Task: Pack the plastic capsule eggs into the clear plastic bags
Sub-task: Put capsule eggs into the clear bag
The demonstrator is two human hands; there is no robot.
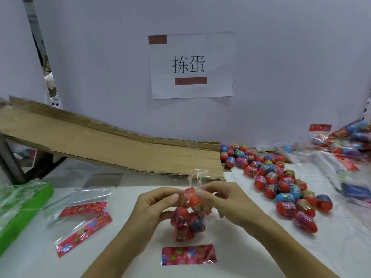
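Note:
A clear plastic bag (185, 227) with a red patterned header (188, 254) stands in front of me, holding several red and blue capsule eggs. My left hand (156, 205) grips the bag's left side near its mouth. My right hand (222, 197) pinches the bag's open top, where a red capsule egg (194, 199) sits between both hands. A big heap of loose capsule eggs (277, 181) lies on the table to the right.
Two flat empty bags (82, 223) with red headers lie at the left. A green tray (22, 209) sits at the left edge. A cardboard ramp (112, 145) slopes down behind. Filled bags (345, 141) pile up at the far right.

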